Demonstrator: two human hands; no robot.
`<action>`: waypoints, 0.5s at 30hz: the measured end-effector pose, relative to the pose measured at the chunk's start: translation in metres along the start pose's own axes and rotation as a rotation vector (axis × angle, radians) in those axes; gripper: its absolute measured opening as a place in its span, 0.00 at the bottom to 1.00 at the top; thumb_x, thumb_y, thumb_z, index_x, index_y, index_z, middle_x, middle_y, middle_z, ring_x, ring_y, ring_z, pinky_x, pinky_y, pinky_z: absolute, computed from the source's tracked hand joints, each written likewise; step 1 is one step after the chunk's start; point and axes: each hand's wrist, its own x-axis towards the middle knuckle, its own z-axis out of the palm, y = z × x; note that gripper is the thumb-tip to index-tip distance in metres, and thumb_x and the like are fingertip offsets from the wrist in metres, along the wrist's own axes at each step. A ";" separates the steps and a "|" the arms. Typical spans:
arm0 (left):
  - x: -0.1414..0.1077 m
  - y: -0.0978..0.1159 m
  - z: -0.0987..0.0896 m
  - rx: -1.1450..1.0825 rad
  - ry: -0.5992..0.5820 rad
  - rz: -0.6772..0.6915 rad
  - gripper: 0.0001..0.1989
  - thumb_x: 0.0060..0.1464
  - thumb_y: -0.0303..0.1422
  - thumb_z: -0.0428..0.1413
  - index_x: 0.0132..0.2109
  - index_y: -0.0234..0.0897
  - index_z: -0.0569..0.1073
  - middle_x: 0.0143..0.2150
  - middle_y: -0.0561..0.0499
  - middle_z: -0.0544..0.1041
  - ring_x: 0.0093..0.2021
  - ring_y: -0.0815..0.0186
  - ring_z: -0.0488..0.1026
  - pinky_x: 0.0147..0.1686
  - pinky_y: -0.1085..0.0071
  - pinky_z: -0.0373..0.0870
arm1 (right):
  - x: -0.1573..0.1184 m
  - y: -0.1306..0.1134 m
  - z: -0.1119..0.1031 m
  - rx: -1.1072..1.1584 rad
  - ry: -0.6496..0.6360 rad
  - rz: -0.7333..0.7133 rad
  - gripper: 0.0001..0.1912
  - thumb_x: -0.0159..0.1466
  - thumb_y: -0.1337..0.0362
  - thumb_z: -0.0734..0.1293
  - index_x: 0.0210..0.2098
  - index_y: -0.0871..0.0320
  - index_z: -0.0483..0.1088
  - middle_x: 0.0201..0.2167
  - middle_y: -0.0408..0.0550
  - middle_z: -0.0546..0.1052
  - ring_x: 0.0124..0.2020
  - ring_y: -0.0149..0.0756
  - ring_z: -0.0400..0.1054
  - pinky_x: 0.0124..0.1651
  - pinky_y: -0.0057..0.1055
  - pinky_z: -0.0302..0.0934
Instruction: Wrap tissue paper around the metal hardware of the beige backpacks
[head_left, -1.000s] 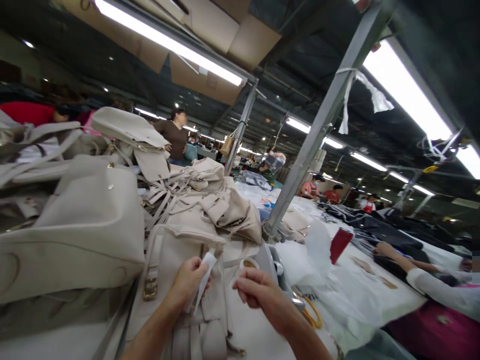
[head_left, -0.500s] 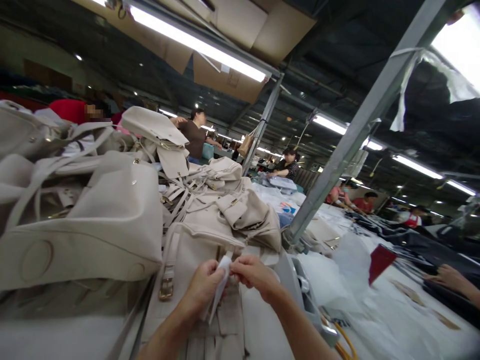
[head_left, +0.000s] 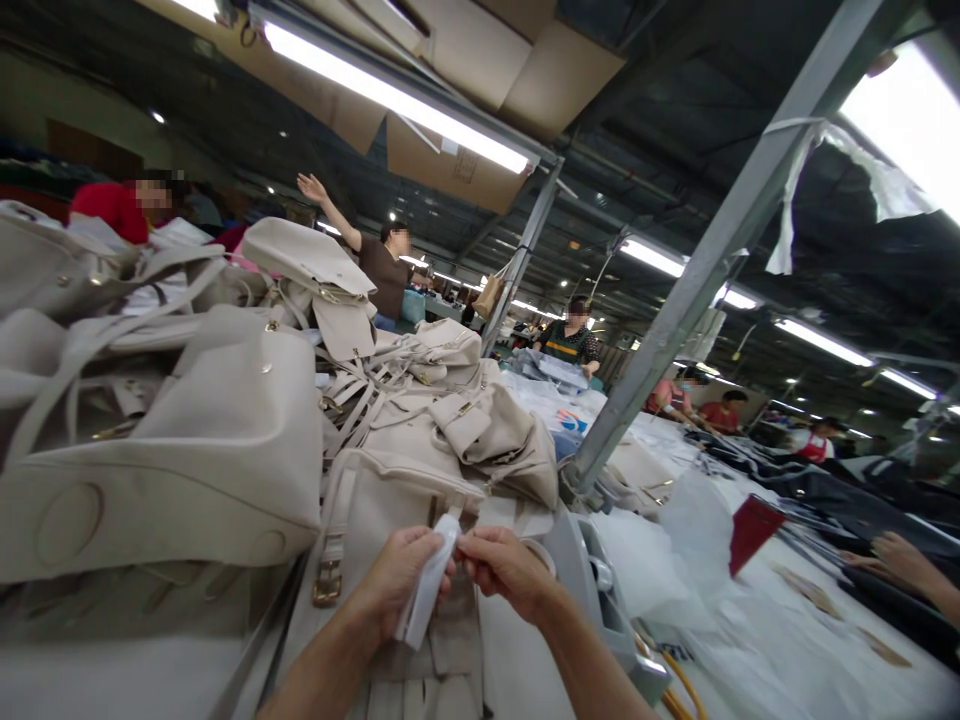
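Left hand (head_left: 405, 570) is gripping a white strip (head_left: 429, 592) over the bag (head_left: 379, 507), likely steadying it. Right hand (head_left: 508, 570) is pinching closed, contents unclear.

Bare forearms (head_left: 337, 640) angled inward, left hand (head_left: 405, 572) curled in a grip, right hand (head_left: 504, 566) pinching close beside it

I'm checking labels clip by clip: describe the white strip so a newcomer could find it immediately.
Start at the heap of beige bags filling the view's left and centre. At its near edge, the person's left hand grips the white strip. It is a narrow, slanting piece, plainly whiter than the beige bag beneath.
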 end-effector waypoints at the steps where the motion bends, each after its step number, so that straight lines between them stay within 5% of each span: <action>1: 0.000 0.000 0.000 -0.015 -0.006 -0.016 0.14 0.42 0.43 0.57 0.30 0.35 0.69 0.22 0.54 0.72 0.18 0.73 0.65 0.18 0.76 0.62 | 0.001 0.002 0.002 0.023 0.002 -0.004 0.18 0.50 0.50 0.69 0.21 0.59 0.67 0.16 0.36 0.66 0.15 0.21 0.50 0.20 0.25 0.38; 10: 0.006 -0.011 0.001 0.089 0.079 0.074 0.26 0.40 0.58 0.57 0.28 0.39 0.65 0.17 0.59 0.68 0.14 0.74 0.60 0.14 0.76 0.56 | 0.006 0.011 0.013 0.087 0.044 0.002 0.22 0.47 0.47 0.72 0.20 0.59 0.63 0.14 0.35 0.63 0.14 0.21 0.48 0.20 0.25 0.37; 15: 0.032 -0.033 -0.011 0.133 0.099 0.112 0.28 0.40 0.62 0.55 0.25 0.40 0.65 0.13 0.58 0.65 0.13 0.72 0.58 0.15 0.74 0.53 | 0.028 0.036 0.002 0.026 -0.023 -0.014 0.25 0.46 0.43 0.72 0.17 0.59 0.66 0.11 0.36 0.62 0.14 0.22 0.50 0.20 0.26 0.38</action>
